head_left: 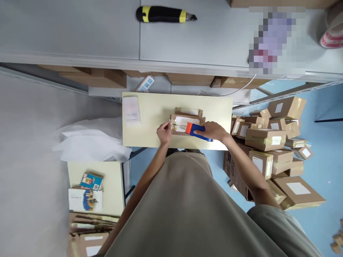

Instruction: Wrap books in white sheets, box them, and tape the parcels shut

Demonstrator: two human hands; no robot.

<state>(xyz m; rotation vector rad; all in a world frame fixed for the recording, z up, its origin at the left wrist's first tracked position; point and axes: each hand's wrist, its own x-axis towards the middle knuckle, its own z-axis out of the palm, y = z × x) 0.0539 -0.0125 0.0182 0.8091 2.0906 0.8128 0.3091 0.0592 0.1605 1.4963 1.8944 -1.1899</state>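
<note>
A small brown cardboard box [187,116] with a white label lies on a pale yellow table [155,114]. My right hand [211,131] grips a blue and orange tape dispenser [197,130] and presses it against the box's near side. On the box's left end, my left hand [164,131] pinches the edge with its fingertips. A flat white packet [131,110] rests on the table's left part.
A heap of sealed cardboard boxes [270,142] covers the blue floor at right. White wrapping sheets [88,142] and a lower table with books [88,189] are at left. A yellow-black utility knife [163,14] and a tape roll [332,32] lie on the grey shelf above.
</note>
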